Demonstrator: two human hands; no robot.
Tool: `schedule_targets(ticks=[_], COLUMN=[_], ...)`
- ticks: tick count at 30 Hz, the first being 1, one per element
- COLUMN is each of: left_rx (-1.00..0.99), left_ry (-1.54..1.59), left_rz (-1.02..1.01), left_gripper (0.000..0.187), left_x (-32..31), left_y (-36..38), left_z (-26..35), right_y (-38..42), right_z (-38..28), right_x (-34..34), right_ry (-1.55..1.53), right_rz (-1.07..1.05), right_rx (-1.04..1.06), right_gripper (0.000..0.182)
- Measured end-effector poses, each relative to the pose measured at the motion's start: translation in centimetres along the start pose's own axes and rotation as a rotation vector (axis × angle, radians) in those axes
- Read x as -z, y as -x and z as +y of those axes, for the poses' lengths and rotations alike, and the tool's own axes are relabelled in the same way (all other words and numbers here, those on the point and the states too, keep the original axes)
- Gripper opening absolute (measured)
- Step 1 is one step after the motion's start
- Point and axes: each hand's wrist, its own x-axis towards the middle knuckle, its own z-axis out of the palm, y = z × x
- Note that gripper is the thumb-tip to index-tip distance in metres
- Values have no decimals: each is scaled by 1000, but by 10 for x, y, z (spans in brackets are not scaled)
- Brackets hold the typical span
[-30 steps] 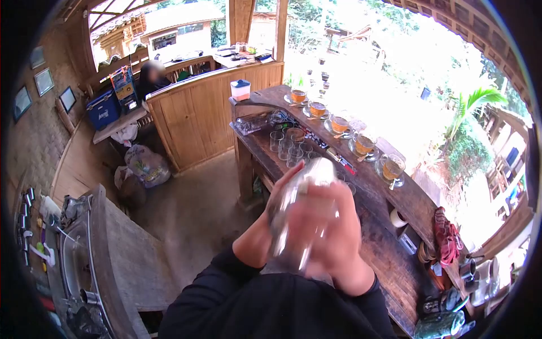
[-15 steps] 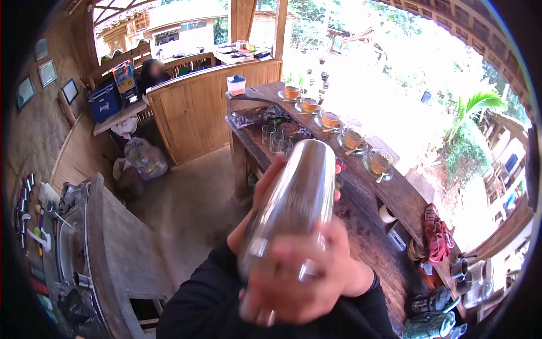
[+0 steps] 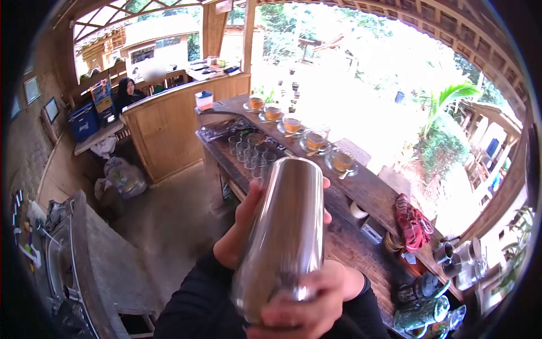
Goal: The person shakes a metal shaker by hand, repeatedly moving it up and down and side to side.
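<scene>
A large shiny metal shaker (image 3: 285, 226) is tilted in front of me, its flat end pointing up and away. My left hand (image 3: 241, 223) is wrapped round the upper part from behind, with fingertips showing at its right edge. Around the lower end my right hand (image 3: 313, 299) is closed, slightly blurred. Beyond the shaker, several empty glasses (image 3: 248, 158) stand on the lower wooden counter. Cups of amber drink (image 3: 342, 160) on saucers line the raised ledge, with small spoons beside some of them.
A red woven bundle (image 3: 412, 223) lies on the ledge at right, near metal cups and glass jugs (image 3: 423, 313). A sink counter (image 3: 107, 260) runs along the left. Behind the wooden partition (image 3: 169, 135) a person (image 3: 129, 93) sits near a blue cooler (image 3: 84, 121).
The shaker and both hands have moved a little lower in view and are less blurred. The view has turned, so the counters appear further left. More of the empty glasses shows.
</scene>
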Motion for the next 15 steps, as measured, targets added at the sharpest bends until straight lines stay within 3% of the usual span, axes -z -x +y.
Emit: schedule_targets(ticks=[1, 2, 3, 4, 5, 6, 7, 9, 10, 11, 12, 13, 14, 15], left_rx=[-67, 25, 118, 145, 202, 135, 68, 51, 228, 329, 341, 351, 311, 260], left_ry=[-92, -103, -112, -35, -81, -247, -413, 190, 293, 254, 134, 16, 27, -6], left_rz=[-135, -65, 6, 240, 264, 227, 186, 494, 180, 159, 117, 74, -134, -210], left_gripper=[79, 78, 78, 72, 53, 48, 44, 40, 40, 44, 48, 52, 61, 63], left_x=[-2, -1, 1, 3, 36, 74, 94, 52, 44, 27, 3, -17, -24, -31], left_y=[-3, -11, -25, -39, -48, -51, -54, -75, -73, -82, -87, -89, -92, -97], left_z=[-8, -9, -5, -4, -6, -17, -30, -60, -60, -62, -68, -78, -90, -102], right_y=[9, 21, 45, 62, 25, 40, 53, 45, 35, 21, 5, 14, 20, 23], right_z=[5, 9, 12, 12, 23, 40, 47, 32, 20, -2, -30, -45, -40, -31], right_x=[-1, -3, 1, 8, 26, 31, 31, 48, 63, 78, 89, 94, 99, 105], right_ry=[106, 212, 253, 289, 326, 314, 232, 375, 411, 445, 569, 535, 508, 474], right_rz=[127, 254, 164, 74, 10, -42, 98, 292, 192, 83, -79, -3, 53, 101], right_rx=[224, 442, 206, -31, -326, -383, -613, -739, -579, -427, -416, -170, 87, 344], right_gripper=[16, 16, 20, 26, 29, 32, 34, 39, 41, 43, 39, 34, 47, 63])
